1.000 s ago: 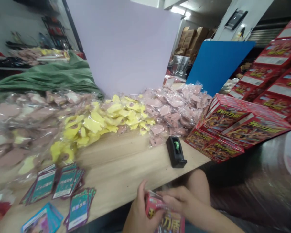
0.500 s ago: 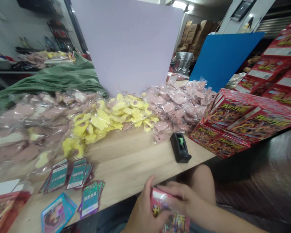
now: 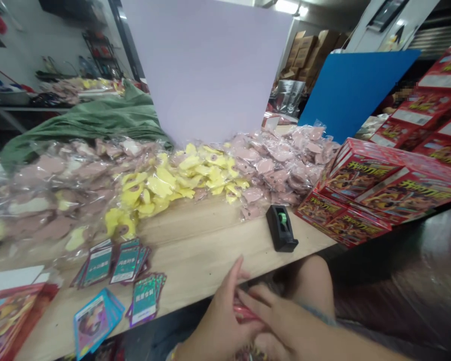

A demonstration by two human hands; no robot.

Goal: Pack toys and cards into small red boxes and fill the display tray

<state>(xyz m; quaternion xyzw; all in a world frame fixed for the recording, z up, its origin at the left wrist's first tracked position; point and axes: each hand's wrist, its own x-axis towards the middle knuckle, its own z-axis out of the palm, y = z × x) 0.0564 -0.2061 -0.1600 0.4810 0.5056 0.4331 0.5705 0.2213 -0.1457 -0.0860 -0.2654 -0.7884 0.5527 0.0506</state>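
Note:
Low at the front edge of the wooden table, my left hand (image 3: 221, 316) and my right hand (image 3: 285, 321) are closed round a small red printed box (image 3: 245, 314). Fingers cover most of it; only a red strip and some of its printed face show between them. My left thumb side points up, while the right hand's fingers lie across the box from the other side. A black tape dispenser (image 3: 281, 229) with a green core stands beyond my right hand. To the left lie teal-backed cards (image 3: 145, 301) in several fanned stacks and a blue-edged card stack (image 3: 93, 323).
Bagged pink pieces (image 3: 270, 165) and yellow pieces (image 3: 165, 183) heap along the table's back. Red printed boxes (image 3: 376, 175) are stacked at the right. Red printed sheets (image 3: 11, 313) lie front left. Behind stand a pale panel (image 3: 214, 70), a blue panel (image 3: 357, 90) and a green cloth (image 3: 90, 118).
Both hands have turned and closed further round the red box, so its printed front is now mostly hidden. The view has shifted slightly left.

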